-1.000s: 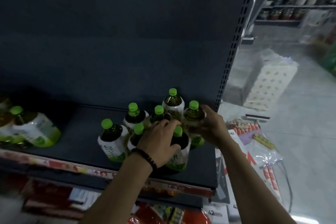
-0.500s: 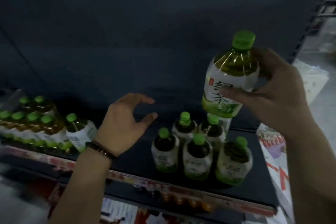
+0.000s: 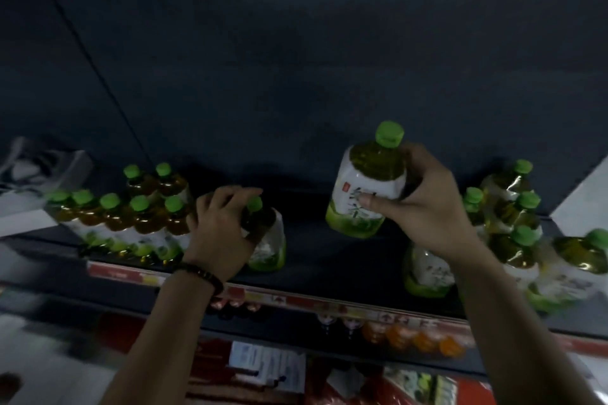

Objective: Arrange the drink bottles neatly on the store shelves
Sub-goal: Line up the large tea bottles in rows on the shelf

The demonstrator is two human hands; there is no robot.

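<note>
Dark shelf board point(image 3: 332, 261), red price strip point(image 3: 292, 300) along its front edge. On the left, a packed group of green-capped bottles point(image 3: 131, 223), upright, touching, in rows. Single bottle point(image 3: 268, 248) just beside it, upright. On the right, second cluster point(image 3: 516, 240), some in shiny wrap, front bottle point(image 3: 427, 273) nearest the edge. Far left, blurred pale object point(image 3: 42, 171).

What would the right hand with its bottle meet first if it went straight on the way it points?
Probably the dark back panel: the right hand holds its bottle over a bare gap on the shelf, and no other bottle shows in that line. Depth is unclear.
</note>
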